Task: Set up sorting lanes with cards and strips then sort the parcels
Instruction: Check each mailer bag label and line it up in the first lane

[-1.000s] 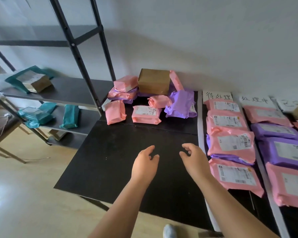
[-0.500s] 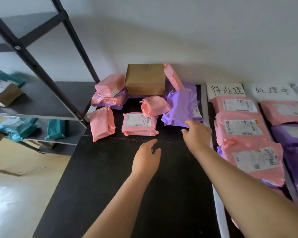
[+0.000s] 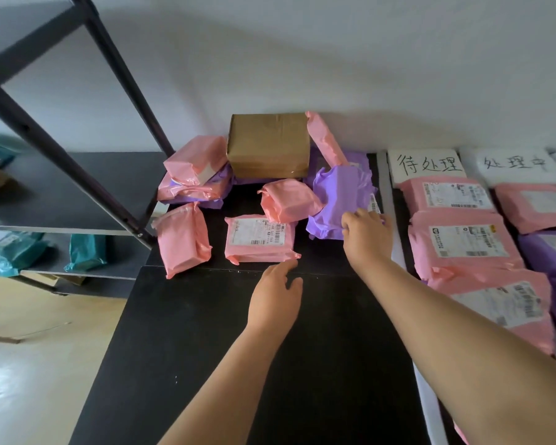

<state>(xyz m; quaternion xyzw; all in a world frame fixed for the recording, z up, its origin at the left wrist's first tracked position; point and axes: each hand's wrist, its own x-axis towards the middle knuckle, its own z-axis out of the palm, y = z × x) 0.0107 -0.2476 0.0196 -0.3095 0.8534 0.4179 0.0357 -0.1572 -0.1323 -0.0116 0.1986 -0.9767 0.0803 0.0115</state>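
Parcels (image 3: 259, 236) sit heaped around a brown box (image 3: 268, 144) on the tabletop (image 3: 206, 348), unsorted, as the right hand (image 3: 366, 234) grasps a purple parcel (image 3: 341, 197) just right of the box with its fingers; left hand (image 3: 275, 300) released. Lanes (image 3: 398, 203) under cards (image 3: 426, 165) farther right are part-filled.

**Small parcel-sorting room.** A black worktop (image 3: 206, 348) against a plain white wall (image 3: 334, 59) carries heaped pink parcels (image 3: 259, 239), a purple parcel (image 3: 337, 200) and a cardboard box (image 3: 268, 142). White strips (image 3: 388, 194) and handwritten cards (image 3: 426, 165) mark lanes of labelled parcels (image 3: 463, 242). A metal shelving rack (image 3: 126, 175) stores teal parcels (image 3: 87, 252).
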